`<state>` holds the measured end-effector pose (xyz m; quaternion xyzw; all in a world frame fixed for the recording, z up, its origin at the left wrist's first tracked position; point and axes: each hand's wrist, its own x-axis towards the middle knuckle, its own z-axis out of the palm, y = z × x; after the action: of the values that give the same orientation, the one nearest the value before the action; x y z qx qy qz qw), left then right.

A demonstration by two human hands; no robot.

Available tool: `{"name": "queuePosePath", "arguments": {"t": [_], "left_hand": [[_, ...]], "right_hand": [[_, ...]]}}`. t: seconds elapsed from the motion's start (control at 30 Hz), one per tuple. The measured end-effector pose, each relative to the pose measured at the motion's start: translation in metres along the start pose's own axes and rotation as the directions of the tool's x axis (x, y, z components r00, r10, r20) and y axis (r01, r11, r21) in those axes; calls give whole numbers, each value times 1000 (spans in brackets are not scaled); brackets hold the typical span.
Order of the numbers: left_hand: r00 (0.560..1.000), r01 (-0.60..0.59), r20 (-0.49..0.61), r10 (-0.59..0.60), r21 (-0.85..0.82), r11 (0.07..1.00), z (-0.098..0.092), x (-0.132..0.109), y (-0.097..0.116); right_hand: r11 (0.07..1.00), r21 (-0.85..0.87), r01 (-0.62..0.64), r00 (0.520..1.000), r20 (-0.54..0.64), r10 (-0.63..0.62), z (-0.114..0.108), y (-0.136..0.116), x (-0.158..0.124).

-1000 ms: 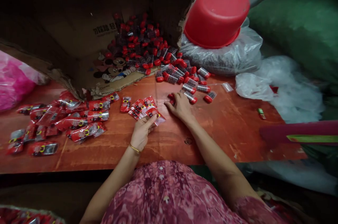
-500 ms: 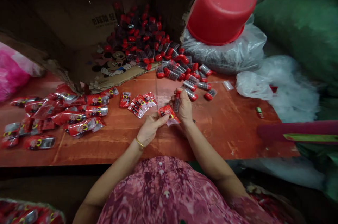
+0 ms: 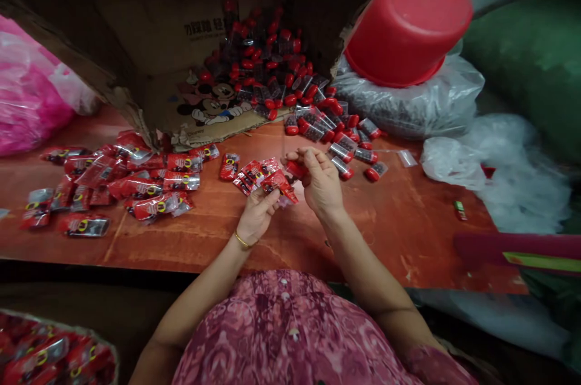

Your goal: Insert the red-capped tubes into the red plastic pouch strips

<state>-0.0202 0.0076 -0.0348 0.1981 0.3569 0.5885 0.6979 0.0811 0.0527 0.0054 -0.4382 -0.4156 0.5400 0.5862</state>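
My left hand (image 3: 256,215) pinches a red printed plastic packet (image 3: 278,182) between thumb and fingers. Close beside it, my right hand (image 3: 324,186) is closed on a small red-capped bottle (image 3: 296,169), mostly hidden by the fingers. Its red end points toward the packet; I cannot tell whether the two touch. Flat red packets (image 3: 254,172) lie fanned on the table just beyond my left hand, with one filled packet (image 3: 229,166) to their left. Clear bottles with red caps and dark contents (image 3: 341,152) lie loose past my right hand.
A torn cardboard box (image 3: 149,112) lies open toward me, red-capped bottles (image 3: 272,70) heaped inside. Filled packets (image 3: 140,185) are piled on the left of the red table (image 3: 390,240). At right are an upturned red basin (image 3: 413,28) on a plastic sack (image 3: 408,106) and crumpled clear bags (image 3: 454,161).
My right hand has turned over the bottle, which stood upright in its fingers, and its back now faces up. My left hand has moved slightly left with the packet. The view has shifted.
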Motion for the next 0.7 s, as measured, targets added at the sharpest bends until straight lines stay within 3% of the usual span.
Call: {"name": "queuePosePath", "arguments": {"t": [0.1, 0.2, 0.37, 0.43, 0.53, 0.63, 0.7], "left_hand": [[999, 47, 4, -47, -63, 997, -2, 0, 3], [999, -2, -36, -1, -104, 995, -5, 1, 7], [983, -147, -127, 136, -82, 986, -25, 0, 34], [963, -212, -169, 209, -2, 977, -37, -1, 48], [914, -283, -265, 307, 126, 951, -55, -2, 66], [879, -295, -338, 335, 167, 941, -65, -2, 81], [867, -298, -373, 329, 140, 944, -68, -2, 90]], "right_hand": [[1000, -15, 7, 999, 49, -6, 8, -6, 1], [999, -19, 41, 994, 98, -39, 17, -11, -6], [996, -38, 82, 923, 379, -61, 34, -18, -6], [996, -84, 41, 889, 457, 2, 44, -14, 14], [967, -247, 57, 867, 493, 75, 68, 4, 69], [839, -472, 270, 861, 508, 8, 109, 30, 134], [674, -611, 416, 844, 535, -37, 144, 48, 172]]}}
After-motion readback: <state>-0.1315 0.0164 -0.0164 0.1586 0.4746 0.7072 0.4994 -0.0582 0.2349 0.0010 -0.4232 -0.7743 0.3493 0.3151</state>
